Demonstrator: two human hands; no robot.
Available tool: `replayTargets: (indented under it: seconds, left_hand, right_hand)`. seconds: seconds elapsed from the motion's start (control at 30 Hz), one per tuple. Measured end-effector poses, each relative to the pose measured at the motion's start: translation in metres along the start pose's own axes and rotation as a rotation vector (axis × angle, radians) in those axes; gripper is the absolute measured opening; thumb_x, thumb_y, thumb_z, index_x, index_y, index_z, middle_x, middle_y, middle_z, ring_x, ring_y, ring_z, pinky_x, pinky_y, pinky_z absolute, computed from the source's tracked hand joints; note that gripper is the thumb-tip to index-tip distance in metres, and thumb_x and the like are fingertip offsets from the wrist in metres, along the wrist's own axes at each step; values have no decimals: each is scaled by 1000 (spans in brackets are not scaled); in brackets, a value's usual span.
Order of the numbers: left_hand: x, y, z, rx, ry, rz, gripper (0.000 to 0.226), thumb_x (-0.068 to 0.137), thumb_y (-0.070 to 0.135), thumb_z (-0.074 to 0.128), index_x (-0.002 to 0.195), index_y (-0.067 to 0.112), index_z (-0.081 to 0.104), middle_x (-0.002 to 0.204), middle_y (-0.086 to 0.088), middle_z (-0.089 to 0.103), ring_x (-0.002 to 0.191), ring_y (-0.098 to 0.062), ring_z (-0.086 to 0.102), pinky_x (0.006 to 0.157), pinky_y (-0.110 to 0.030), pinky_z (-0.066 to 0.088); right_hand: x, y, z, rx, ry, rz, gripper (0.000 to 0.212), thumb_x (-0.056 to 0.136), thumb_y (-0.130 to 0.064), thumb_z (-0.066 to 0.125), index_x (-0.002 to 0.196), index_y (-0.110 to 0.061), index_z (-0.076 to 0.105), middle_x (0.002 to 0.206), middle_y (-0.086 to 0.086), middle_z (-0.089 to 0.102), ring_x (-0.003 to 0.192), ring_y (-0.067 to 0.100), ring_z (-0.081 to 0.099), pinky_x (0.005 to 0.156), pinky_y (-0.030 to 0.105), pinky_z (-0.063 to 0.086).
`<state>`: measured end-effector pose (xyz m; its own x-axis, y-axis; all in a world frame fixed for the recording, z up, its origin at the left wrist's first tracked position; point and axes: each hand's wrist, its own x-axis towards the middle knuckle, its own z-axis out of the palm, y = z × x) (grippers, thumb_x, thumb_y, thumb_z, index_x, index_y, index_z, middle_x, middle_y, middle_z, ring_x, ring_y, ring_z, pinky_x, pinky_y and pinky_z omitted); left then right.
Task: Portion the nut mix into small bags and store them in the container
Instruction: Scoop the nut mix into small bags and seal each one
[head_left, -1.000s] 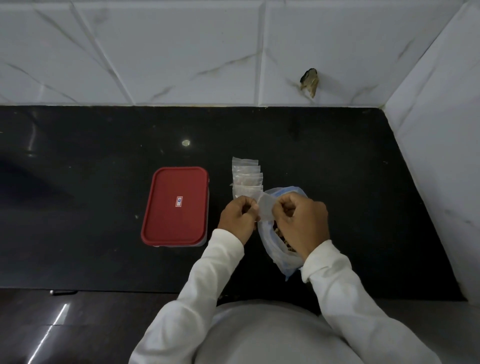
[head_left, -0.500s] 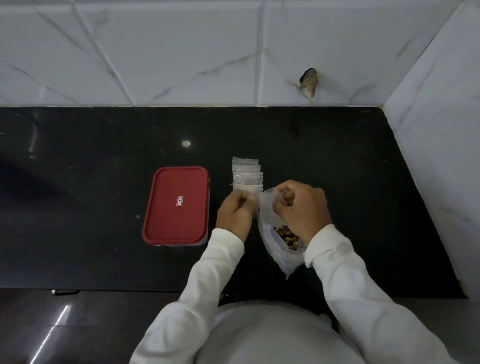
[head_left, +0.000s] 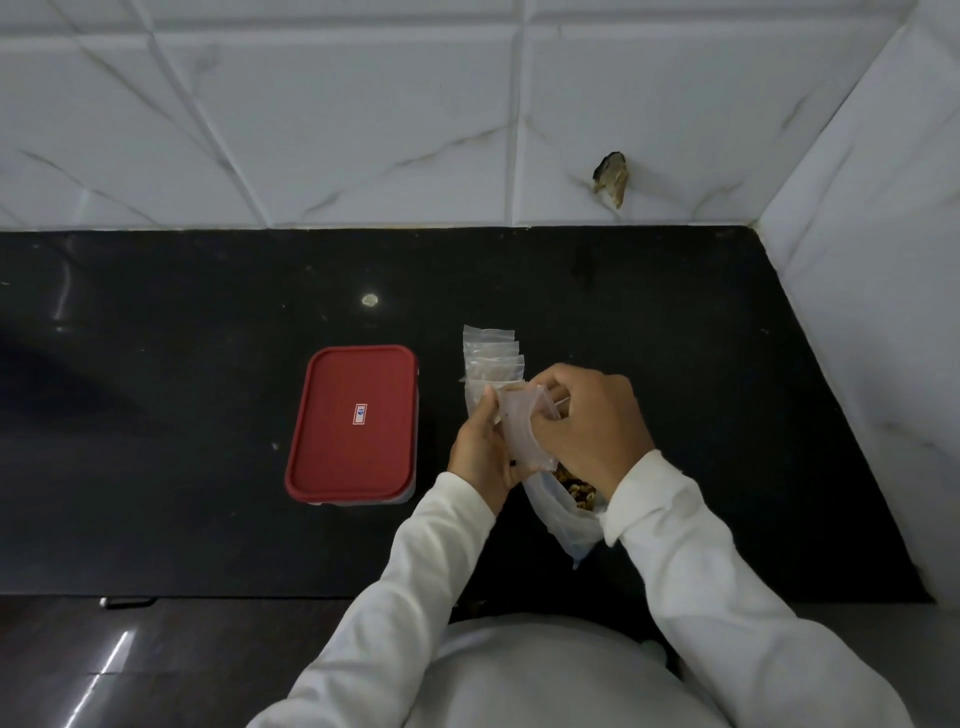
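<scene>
Small clear bag (head_left: 522, 431): pinched between left hand (head_left: 480, 449) and right hand (head_left: 589, 423), both grips clenched on it, above open nut-mix bag (head_left: 563, 512).

Both hands are holding a small clear bag (head_left: 523, 432) over the black counter (head_left: 675, 332): the left hand (head_left: 483, 453) is gripping its left edge, the right hand (head_left: 589, 423) is pinching its top, above the open nut-mix bag (head_left: 566, 512), near the red-lidded container (head_left: 353, 423) and stacked small bags (head_left: 491, 356)

Red lid (head_left: 354, 422); black counter (head_left: 156, 395); white grey-veined tiles (head_left: 332, 119); white sleeves (head_left: 405, 587).
</scene>
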<state>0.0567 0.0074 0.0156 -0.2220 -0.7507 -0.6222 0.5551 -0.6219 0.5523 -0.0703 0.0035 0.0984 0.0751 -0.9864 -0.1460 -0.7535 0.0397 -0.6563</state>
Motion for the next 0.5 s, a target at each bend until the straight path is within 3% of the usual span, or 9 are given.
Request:
replayTargets:
  seconds: [0.17,0.23,0.4,0.5]
  left_hand:
    - [3,4,-1,-7,-47,-40,66,88,67,47,120,14,71,126,-14,66,116,-29,63,93,-42,52]
    - [4,5,2,8,-57,-59,63,92,62,47,123,12,68,125,-14,67,115,-29,65,95,-43,50]
    - [4,2,9,-32,-102,-70,48,100,42,42,94,13,80,102,-10,75,90,-21,73,74,-32,57]
    - [6,0,6,-86,-94,-67,40,101,32,42,102,8,74,94,-11,75,77,-20,73,60,-27,57]
  right_hand:
    - [-1,4,3,-54,-29,-39,16,85,-22,67,102,-22,68,90,-7,69,82,7,65,77,31,58]
    - [-2,4,6,-77,-41,-46,15,86,-26,66,100,-22,68,89,-5,69,81,9,66,77,33,58]
    - [-3,-2,10,-67,-57,-19,20,87,-32,68,103,-21,67,95,-4,70,88,11,65,84,33,55]
    - [-2,-2,10,-31,-25,-16,19,87,-29,68,104,-19,67,94,-3,70,87,11,65,83,33,56]
